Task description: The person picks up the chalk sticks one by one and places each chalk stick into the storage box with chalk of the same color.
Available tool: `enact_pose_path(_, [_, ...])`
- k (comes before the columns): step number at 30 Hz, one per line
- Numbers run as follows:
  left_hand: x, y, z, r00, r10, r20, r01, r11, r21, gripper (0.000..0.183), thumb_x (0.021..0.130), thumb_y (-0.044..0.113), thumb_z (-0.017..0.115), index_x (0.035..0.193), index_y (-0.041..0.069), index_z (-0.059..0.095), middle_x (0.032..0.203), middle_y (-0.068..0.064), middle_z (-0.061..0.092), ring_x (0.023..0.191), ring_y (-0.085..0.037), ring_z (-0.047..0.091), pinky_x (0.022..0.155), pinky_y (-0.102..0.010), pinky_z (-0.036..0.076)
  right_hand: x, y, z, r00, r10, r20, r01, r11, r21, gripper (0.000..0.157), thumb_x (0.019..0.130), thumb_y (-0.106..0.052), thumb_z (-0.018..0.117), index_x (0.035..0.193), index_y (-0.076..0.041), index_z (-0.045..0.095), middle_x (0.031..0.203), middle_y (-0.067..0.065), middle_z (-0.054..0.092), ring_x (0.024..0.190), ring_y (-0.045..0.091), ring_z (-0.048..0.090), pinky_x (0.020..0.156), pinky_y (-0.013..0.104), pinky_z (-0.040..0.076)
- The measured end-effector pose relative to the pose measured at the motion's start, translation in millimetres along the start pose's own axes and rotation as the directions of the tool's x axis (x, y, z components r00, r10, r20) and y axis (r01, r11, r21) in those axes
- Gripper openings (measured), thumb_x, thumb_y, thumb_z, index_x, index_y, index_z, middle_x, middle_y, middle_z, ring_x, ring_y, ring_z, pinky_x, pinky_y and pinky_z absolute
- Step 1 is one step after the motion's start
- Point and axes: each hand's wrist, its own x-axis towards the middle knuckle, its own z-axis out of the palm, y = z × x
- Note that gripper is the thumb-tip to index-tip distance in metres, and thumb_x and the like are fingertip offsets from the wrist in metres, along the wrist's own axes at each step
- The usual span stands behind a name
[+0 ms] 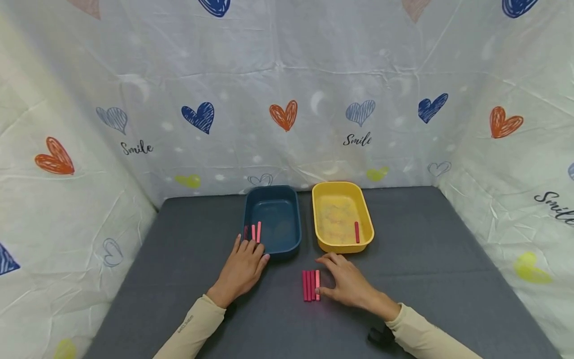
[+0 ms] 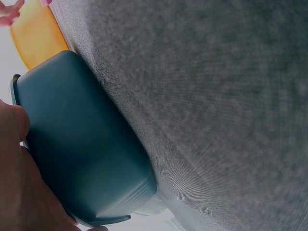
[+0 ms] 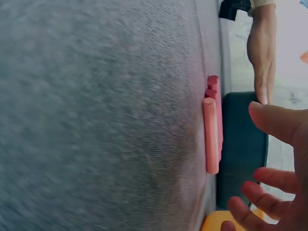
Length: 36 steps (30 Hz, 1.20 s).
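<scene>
My left hand [image 1: 239,271] rests over the near left corner of a blue tray [image 1: 282,214], fingers reaching across its rim and thumb at the front. Inside that tray, close to the fingertips, lie two pink sticks [image 1: 259,230] and a darker one [image 1: 245,232]. On the cloth, a row of three dark red sticks [image 1: 308,285] has one light pink stick [image 1: 318,278] at its right end. Around this end my right hand [image 1: 347,284] is spread, thumb and fingers apart, the thumb tip overlapping the pink stick in the head view. It hovers above the sticks in the right wrist view.
To the right of the blue tray stands a yellow tray [image 1: 334,217] with one dark red stick [image 1: 357,232] in it. A dark grey cloth [image 1: 179,239] covers the table. White curtains with hearts [image 1: 287,89] enclose the back and sides. A black object [image 1: 381,337] shows below the right wrist.
</scene>
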Motion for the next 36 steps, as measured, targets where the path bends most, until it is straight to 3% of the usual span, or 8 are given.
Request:
enact_pose_path(4, [0.6,0.3,0.2,1.0,0.004,-0.014,-0.004,1.0,-0.007,0.023,0.103,0.03,0.048,0.098,0.009,0.054,0.097,-0.011,0.057,0.097,-0.032,0.054,0.112,-0.064,0.03,-2.7,2.9,2.2,0.998,0.038,0.059,-0.038,0.999,0.003,0.072,0.078,-0.045,0.08,0.137,-0.014,0.054,0.131,0.002,0.055,0.121,0.023,0.054,0.097,0.05,0.046])
enact_pose_path(18, [-0.6,-2.2,0.5,1.0,-0.008,0.005,0.008,1.0,0.012,0.025,0.104,0.032,0.046,0.101,0.01,0.056,0.099,-0.011,0.059,0.099,-0.031,0.054,0.113,-0.064,0.03,-1.7,7.0,5.8,0.989,0.068,0.132,-0.066,0.998,-0.025,0.085,0.072,-0.055,0.081,0.14,-0.012,0.051,0.132,0.005,0.054,0.121,0.026,0.053,0.096,0.053,0.046])
enact_pose_path(36, [-1.2,-1.1,1.6,1.0,-0.008,-0.003,0.008,1.0,0.007,0.024,0.103,0.032,0.047,0.101,0.01,0.056,0.1,-0.011,0.059,0.099,-0.032,0.055,0.112,-0.063,0.032,-0.1,6.9,10.7,0.988,0.082,0.134,-0.07,0.993,-0.094,0.076,0.07,-0.053,0.083,0.13,-0.014,0.06,0.123,0.001,0.056,0.114,0.02,0.05,0.092,0.046,0.045])
